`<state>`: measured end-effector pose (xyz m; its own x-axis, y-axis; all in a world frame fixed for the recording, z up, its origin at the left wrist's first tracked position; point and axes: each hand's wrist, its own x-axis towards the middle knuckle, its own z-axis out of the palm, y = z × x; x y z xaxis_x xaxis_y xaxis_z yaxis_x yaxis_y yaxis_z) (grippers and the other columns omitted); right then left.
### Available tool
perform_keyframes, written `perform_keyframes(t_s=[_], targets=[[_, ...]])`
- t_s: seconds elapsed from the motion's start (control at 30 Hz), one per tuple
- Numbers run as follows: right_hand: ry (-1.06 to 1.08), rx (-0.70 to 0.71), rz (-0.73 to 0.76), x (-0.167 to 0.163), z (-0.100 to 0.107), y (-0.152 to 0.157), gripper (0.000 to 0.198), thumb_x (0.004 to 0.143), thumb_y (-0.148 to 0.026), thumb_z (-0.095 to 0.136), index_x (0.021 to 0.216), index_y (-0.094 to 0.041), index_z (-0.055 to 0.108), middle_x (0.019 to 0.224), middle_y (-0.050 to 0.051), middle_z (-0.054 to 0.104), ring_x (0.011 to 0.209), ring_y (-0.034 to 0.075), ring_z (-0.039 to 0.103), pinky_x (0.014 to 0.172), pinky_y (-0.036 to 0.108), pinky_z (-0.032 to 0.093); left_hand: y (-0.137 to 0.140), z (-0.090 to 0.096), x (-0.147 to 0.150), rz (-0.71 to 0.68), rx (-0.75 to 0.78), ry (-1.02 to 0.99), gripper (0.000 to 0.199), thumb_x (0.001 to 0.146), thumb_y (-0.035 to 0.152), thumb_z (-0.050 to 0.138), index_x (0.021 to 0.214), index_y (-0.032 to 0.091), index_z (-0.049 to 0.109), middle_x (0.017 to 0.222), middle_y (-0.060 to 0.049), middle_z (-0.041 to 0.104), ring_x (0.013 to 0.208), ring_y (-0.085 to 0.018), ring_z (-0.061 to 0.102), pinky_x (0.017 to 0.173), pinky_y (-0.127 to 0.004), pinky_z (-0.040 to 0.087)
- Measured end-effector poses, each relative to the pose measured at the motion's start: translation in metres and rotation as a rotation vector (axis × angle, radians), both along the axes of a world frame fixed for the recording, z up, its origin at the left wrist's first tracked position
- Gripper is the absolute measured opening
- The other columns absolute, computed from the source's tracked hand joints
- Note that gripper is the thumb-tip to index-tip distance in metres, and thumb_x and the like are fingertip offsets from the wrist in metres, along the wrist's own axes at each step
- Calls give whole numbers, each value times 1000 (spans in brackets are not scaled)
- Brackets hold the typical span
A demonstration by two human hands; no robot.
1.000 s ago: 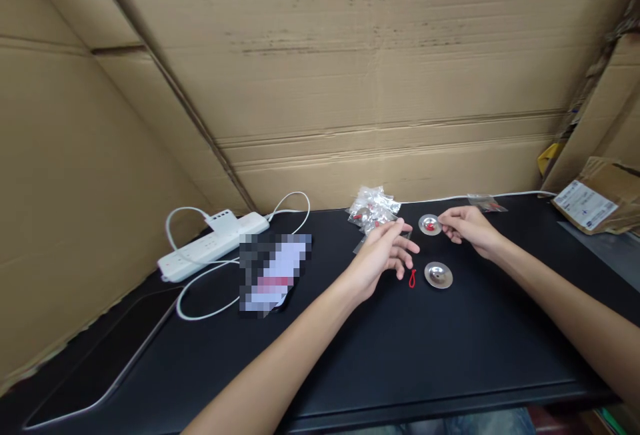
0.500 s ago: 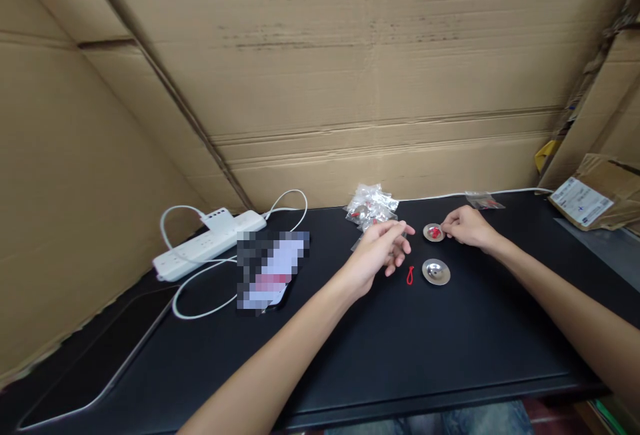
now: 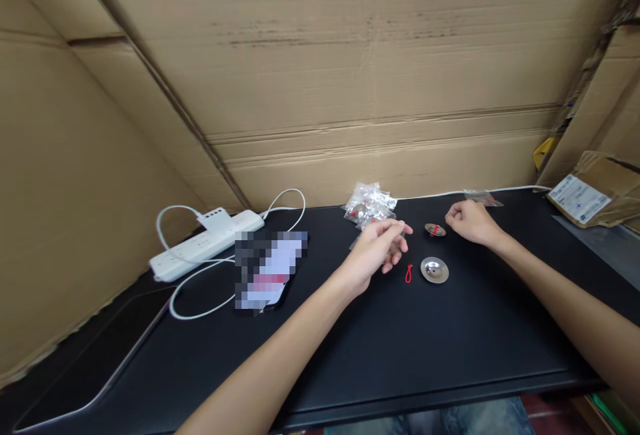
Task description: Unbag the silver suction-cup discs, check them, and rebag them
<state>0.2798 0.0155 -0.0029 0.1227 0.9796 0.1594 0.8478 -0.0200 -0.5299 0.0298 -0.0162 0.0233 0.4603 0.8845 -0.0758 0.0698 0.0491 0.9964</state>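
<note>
Tabletop (image 3: 400, 355), smooth and black, fills our foreground up to its straight front edge. At its left lies a dark, glossy panel (image 3: 95, 361) with a pale rounded border. Right of centre we find a lower disc (image 3: 435, 272) of shiny metal, round, with a domed middle and a small central hole. Just left of it lies a red cord loop (image 3: 409, 275), knotted at the top. Above the loop, our left hand (image 3: 377, 251) is partly spread, fingers loosely bent. Farther left we note a pixelated slab (image 3: 273, 275), its details obscured.

Beyond the lower disc sits an upper disc (image 3: 429, 229), apparently tilted, red cord across its face. Just right of it our right hand (image 3: 470, 220) is narrow, fingers curled; we cannot tell whether they touch the rim.

Behind these we see a white plastic power strip (image 3: 210, 245), crinkled transparent bags (image 3: 369, 205) in a heap, and a creased, scuffed cardboard wall (image 3: 350, 75).
</note>
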Motion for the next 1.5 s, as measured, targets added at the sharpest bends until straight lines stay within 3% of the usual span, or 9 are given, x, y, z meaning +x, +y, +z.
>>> perform_keyframes(t_s=[0.17,0.23,0.33,0.47,0.7,0.9,1.1,1.23,1.5], targets=[[75,90,284,-7,19,-11,15,81,-24,57,76,-16,68,63,2,65,56,13,55,54,23,39,-2,-4,-4,27,600,387,17,90,28,54,86,17,66,67,0,61,56,-11,51,55,-25,40],[126,27,485,-12,26,-19,17,83,-29,58,79,-15,68,62,1,63,54,12,52,52,22,38,-3,-5,-6,-20,818,567,14,87,21,56,84,18,69,70,-1,64,63,-14,55,63,-28,42],[60,-174,719,-22,34,-32,16,82,-29,63,89,-16,70,60,-2,62,53,10,52,52,21,37,-4,-8,-8,-159,952,692,12,84,18,59,86,19,71,74,-3,65,76,-19,59,71,-31,44],[-105,-245,759,-31,36,-43,26,79,-27,69,102,-17,67,61,-3,63,53,10,54,55,21,38,-2,-11,-11,-253,938,736,15,82,27,66,92,17,70,81,-5,65,83,-22,59,72,-32,46],[-88,-252,782,-33,34,-39,22,79,-34,70,74,-18,56,61,-5,52,55,9,45,51,21,33,-2,-11,-13,-332,875,704,2,82,16,61,81,17,62,78,-3,63,80,-19,58,70,-30,44],[237,-352,777,-31,36,-39,22,85,-31,63,73,-18,49,58,-5,53,48,7,46,44,19,36,-4,-9,-11,-310,750,546,4,86,15,54,87,18,57,77,-1,61,70,-15,57,64,-27,44],[659,-369,581,-34,31,-37,29,82,-37,70,94,-18,51,59,-3,62,37,10,53,32,19,42,-2,3,-6,-143,550,163,18,89,19,55,106,18,61,84,-3,65,75,-13,61,69,-27,49],[799,-383,577,-40,30,-37,36,81,-34,72,109,-16,58,58,-3,63,37,10,55,32,19,46,1,4,-5,-56,442,-16,15,87,24,59,99,16,64,79,-3,62,63,-11,58,58,-24,49],[965,-452,570,-52,31,-43,33,84,-34,70,106,-11,62,64,5,68,45,14,63,40,26,56,-3,0,-4,-21,522,97,10,87,26,62,85,16,60,78,-2,64,61,-10,61,55,-22,50]])
